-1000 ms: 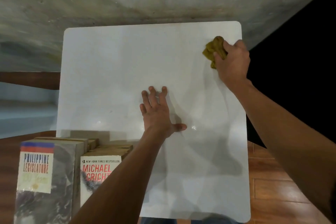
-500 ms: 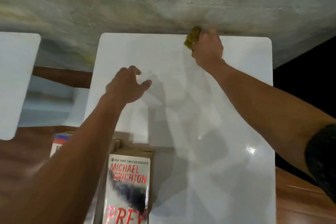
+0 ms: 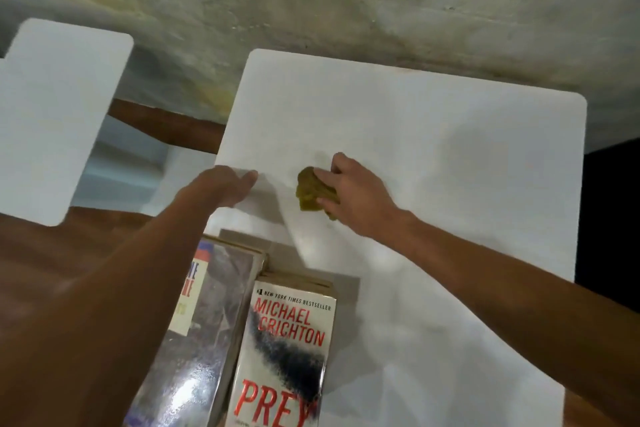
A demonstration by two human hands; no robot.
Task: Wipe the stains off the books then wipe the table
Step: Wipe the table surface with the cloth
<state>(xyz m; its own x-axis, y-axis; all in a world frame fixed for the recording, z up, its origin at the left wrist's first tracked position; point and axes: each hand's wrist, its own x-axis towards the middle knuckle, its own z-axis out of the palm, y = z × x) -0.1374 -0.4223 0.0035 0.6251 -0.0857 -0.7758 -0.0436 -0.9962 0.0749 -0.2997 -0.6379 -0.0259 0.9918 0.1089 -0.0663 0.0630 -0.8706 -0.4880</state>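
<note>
My right hand (image 3: 349,192) grips a crumpled olive-yellow cloth (image 3: 309,190) and presses it on the white table (image 3: 450,156), left of the table's middle. My left hand (image 3: 221,185) hovers at the table's left edge, just left of the cloth, with fingers loosely extended and holding nothing. Two books stand at the near left of the table: a white paperback titled Prey (image 3: 287,354) and a glossy grey book (image 3: 201,333) to its left, partly hidden by my left forearm.
A second white table (image 3: 52,121) stands to the left across a gap. A rough concrete wall (image 3: 346,0) runs behind both tables. Wooden floor (image 3: 69,253) shows at the left, and a dark area lies beyond the table's right edge.
My right hand has dragged the cloth from the table's far edge down and left toward the middle. My left hand has lifted off the tabletop and moved to the left edge.
</note>
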